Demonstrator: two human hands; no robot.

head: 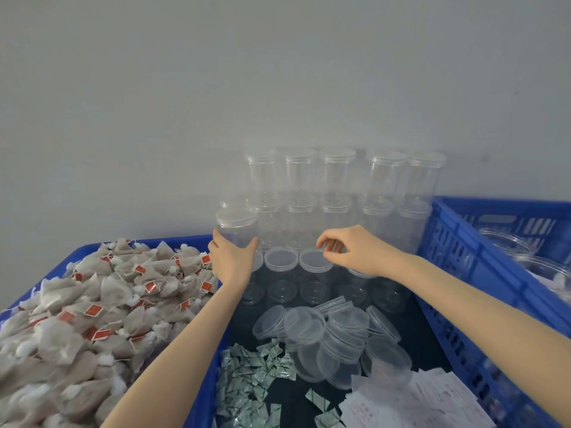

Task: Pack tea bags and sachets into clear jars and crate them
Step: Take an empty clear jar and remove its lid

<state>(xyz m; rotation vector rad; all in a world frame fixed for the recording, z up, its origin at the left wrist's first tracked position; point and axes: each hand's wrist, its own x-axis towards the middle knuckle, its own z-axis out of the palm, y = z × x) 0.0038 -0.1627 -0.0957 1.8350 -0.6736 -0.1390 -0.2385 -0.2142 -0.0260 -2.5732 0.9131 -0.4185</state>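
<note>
My left hand [230, 257] grips a clear lidded jar [237, 225] at the left end of the jar stacks, thumb and fingers round its lower wall. My right hand [352, 248] hovers with loosely curled fingers just above a row of lidded jars [315, 261], holding nothing that I can see. Tea bags with red tags [92, 310] fill the blue bin on the left. Small green-white sachets [250, 381] lie scattered on the dark surface near the front. Loose clear lids [327, 338] lie piled beside them.
Stacked empty jars [336, 180] stand two high against the grey wall. A blue slatted crate [469, 273] on the right holds clear jars. White paper slips [426, 396] lie at the front right. The tea-bag bin's blue rim [200, 381] runs under my left forearm.
</note>
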